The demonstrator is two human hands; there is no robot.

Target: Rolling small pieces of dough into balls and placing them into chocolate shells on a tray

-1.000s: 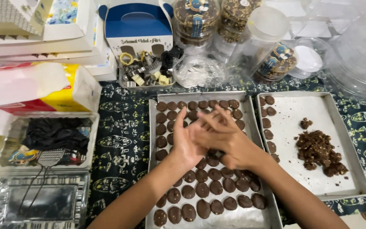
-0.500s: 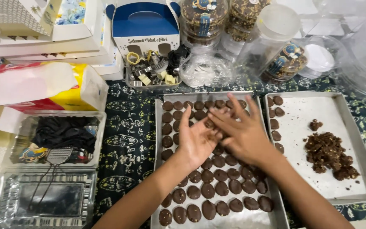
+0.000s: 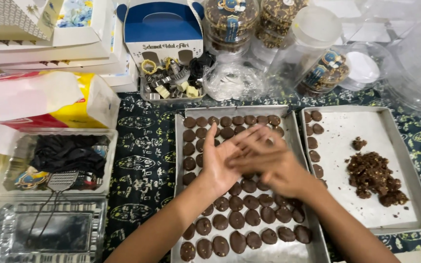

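The left hand (image 3: 220,163), palm up, and the right hand (image 3: 274,163) press flat together over the rectangular metal tray of round brown cookies (image 3: 181,214); whether dough sits between them is hidden. Loose brown dough (image 3: 373,178) lies on the right-hand paper-lined metal tray (image 3: 395,122).

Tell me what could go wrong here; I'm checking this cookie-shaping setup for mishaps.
The left hand and right hand press together right above the tray packed with dark round cookies, so a dropped piece or a lowered wrist may dent them. The forearms cross the tray's near rows and could smear those. The dough pile lies on the right tray; reaching across could nudge the few rounds along its left edge.
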